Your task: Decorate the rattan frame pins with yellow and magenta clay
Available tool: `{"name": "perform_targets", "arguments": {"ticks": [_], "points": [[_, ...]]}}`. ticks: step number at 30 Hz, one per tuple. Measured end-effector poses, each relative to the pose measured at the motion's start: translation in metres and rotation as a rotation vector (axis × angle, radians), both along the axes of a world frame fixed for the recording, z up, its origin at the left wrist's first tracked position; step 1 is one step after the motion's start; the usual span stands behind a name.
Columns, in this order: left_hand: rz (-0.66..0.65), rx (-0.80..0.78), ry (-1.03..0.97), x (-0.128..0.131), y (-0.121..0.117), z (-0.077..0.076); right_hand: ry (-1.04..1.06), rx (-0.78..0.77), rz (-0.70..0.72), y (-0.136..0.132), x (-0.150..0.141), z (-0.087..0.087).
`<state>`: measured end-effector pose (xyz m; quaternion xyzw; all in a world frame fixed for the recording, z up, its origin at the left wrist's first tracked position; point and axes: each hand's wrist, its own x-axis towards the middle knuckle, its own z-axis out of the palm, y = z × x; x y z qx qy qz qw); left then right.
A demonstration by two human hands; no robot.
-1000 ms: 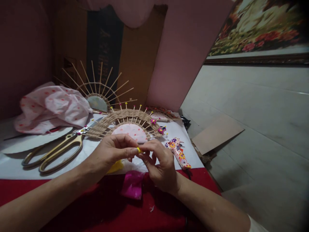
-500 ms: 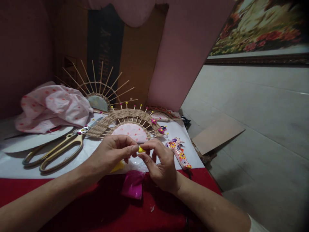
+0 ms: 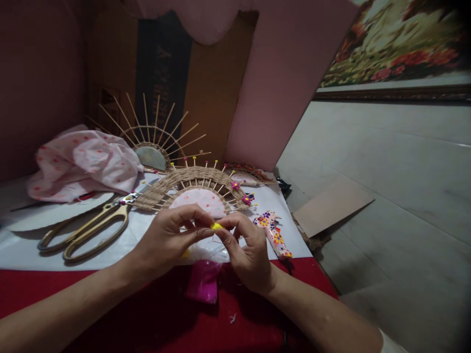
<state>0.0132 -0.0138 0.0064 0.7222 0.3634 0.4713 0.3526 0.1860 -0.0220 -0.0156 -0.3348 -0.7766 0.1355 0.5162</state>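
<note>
Left hand [image 3: 167, 241] had parted thumb from forefinger slightly; its fingers and the right hand's [image 3: 250, 252] pinched a yellow clay-like lump [image 3: 217, 226] above the desk [image 3: 162, 314], seemingly unfinished; the woven half-round [image 3: 195, 173] already bore two pink flowers [image 3: 235, 185].

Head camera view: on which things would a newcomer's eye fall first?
Probably first on the bright yellow lump near the centre, held between the left hand and right hand. Behind the hands, the woven arch with pink and yellow tips stands out. Large gold-handled scissors lie to the left.
</note>
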Motion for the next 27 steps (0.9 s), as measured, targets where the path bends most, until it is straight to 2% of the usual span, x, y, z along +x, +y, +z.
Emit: {"name": "perform_targets", "arguments": {"ticks": [10, 15, 21, 27], "points": [[0.02, 0.097, 0.076, -0.0007, -0.0041, 0.0014, 0.032, 0.011, 0.059, 0.0014, 0.0002, -0.0014], [0.056, 0.003, 0.045, -0.0021, -0.002, 0.0006, 0.037, 0.005, 0.055, 0.0009, 0.0009, -0.0007], [-0.031, -0.077, 0.062, -0.0026, -0.0004, -0.0016, 0.011, 0.022, 0.041, 0.0012, 0.0015, -0.0016], [-0.019, -0.118, 0.023, -0.0039, 0.0011, -0.0043, 0.003, 0.005, 0.029, 0.0016, 0.0018, -0.0016]]}}
